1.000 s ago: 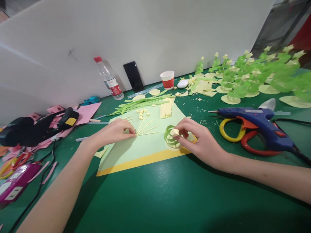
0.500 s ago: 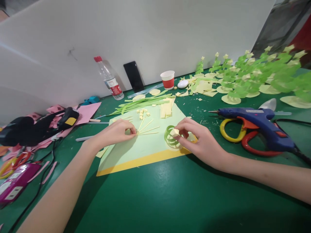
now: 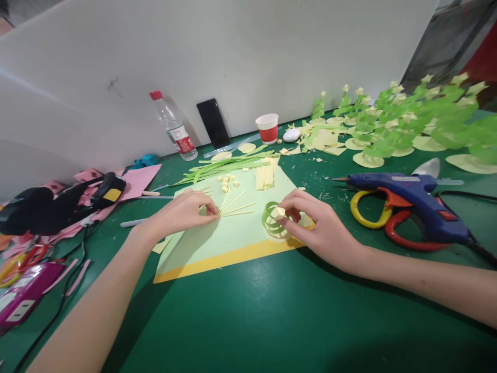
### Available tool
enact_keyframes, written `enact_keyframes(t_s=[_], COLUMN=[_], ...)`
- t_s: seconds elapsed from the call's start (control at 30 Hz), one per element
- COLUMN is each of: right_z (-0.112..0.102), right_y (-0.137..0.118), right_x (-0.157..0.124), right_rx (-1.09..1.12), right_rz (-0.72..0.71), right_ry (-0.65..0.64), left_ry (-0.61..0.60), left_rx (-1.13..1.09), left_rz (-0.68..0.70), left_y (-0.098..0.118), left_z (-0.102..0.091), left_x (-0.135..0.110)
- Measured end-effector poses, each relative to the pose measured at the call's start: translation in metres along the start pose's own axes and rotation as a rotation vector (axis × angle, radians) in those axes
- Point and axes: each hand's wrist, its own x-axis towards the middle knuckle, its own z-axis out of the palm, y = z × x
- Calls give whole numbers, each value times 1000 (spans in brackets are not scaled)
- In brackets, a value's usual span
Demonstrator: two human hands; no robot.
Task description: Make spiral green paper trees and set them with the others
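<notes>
Pinching pale paper star [image 3: 278, 213] at green coil [image 3: 265, 216] over bench [image 3: 248, 311]: right hand [image 3: 318, 228]. Left hand [image 3: 188, 210]: fingers gripping ends of fanned yellow strips [image 3: 237, 213]. Red-white bottle label [image 3: 180, 139]: lettering too small to read.

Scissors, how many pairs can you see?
2 in view: one pair partly under the blue glue gun, the other pair beside the purple box at far left. Clutter may hide more.
</notes>
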Motion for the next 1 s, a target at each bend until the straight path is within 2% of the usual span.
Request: enact_keyframes(t_s=[0.6, 1.0], right_z=[1, 0], right_y=[0, 1], right_x=[0, 0], right_rx=[-8, -15], right_rz=[-22, -28], right_ry=[9, 3], left_ry=[38, 74], left_rx=[6, -23], left_rz=[-21, -12], left_y=[15, 13], left_z=[1, 6], left_x=[4, 4])
